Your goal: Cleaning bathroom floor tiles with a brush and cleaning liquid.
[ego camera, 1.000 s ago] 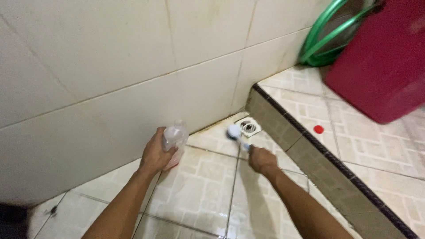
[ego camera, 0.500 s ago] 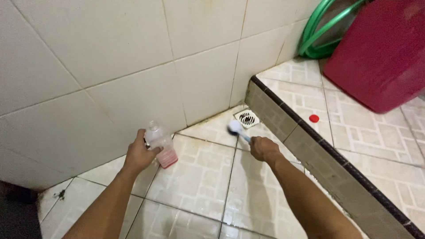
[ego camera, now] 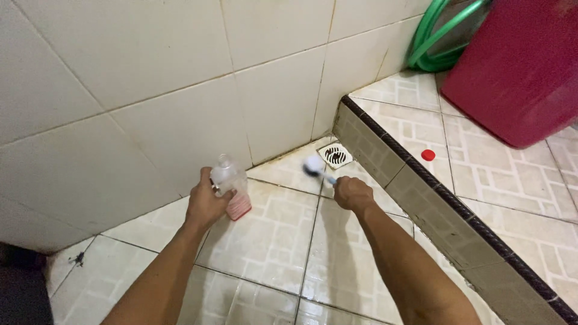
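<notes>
Head view, looking down at a wet tiled floor corner. Left hand, centre-left of frame, wrapped around a clear plastic bottle: small, see-through, narrow neck at top, uncapped as far as can be told, a shallow band of pink liquid at the bottom, tilted with its neck toward the white tiled wall. Right hand, just right of centre, closed on the blue handle of a scrub brush; white rounded head blurred, down at the floor tiles just beside a square metal floor drain with slotted grate, in the corner where wall meets step. Brush head and drain close, touching or not cannot be told. Bottle and brush apart, a floor tile's grout line between them. Raised tiled step with a dark edge strip running diagonally from centre to lower right. On the step, right of centre, a small red cap. Upper right of frame: large red bin, and behind it a coiled green hose against the wall. Lower left, a dark smudge of debris on the floor.
</notes>
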